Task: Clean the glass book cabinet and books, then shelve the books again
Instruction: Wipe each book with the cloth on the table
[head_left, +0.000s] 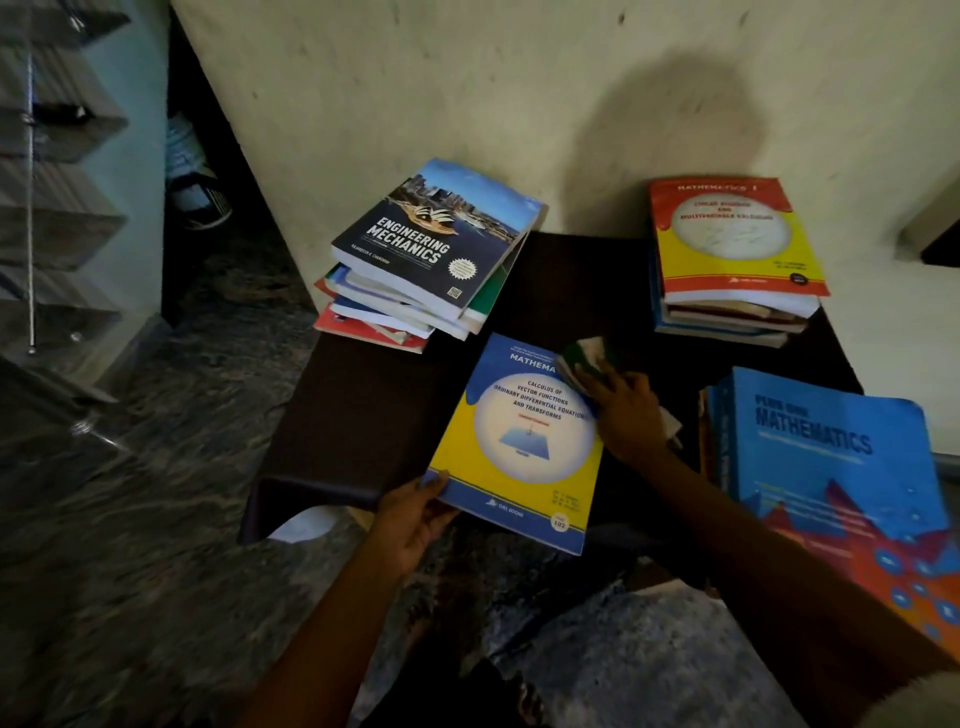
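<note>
On the book (521, 451), left hand (414, 515) around corner, right hand (629, 417) around cloth (585, 358)

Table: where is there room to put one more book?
The biggest bare patch of the table lies left of the calculus book, in front of the Engineering Mechanics stack. A smaller gap sits between that stack and the red Mathematics stack. The right is crowded: the Plus One Mathematics book, the right hand and its cloth.

Bare forearms (332, 623), bare hands (628, 415).
</note>
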